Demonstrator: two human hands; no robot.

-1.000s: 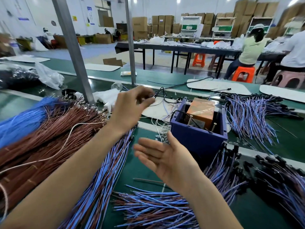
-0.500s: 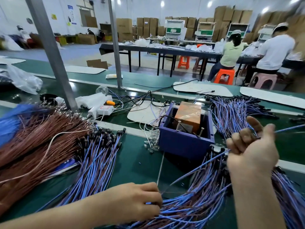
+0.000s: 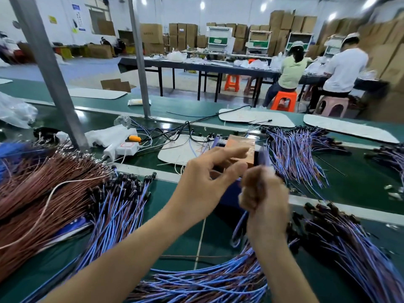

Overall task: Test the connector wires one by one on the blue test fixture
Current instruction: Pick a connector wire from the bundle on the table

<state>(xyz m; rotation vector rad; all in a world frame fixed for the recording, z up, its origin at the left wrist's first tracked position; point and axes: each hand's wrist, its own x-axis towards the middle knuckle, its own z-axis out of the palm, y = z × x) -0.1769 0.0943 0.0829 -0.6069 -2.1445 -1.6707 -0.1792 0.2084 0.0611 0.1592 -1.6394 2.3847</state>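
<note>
Both our hands have come together over the blue test fixture at mid-worktop. Our right hand, blurred, is now closed around one blue connector wire; our left hand hovers with fingers spread, empty. Testing seems imminent.

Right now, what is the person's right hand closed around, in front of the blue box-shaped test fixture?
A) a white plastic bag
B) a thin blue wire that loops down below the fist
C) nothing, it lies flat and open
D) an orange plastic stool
B: the right hand is a closed fist, and a thin blue wire hangs in a loop beneath it, just in front of the blue box-shaped test fixture.
</note>
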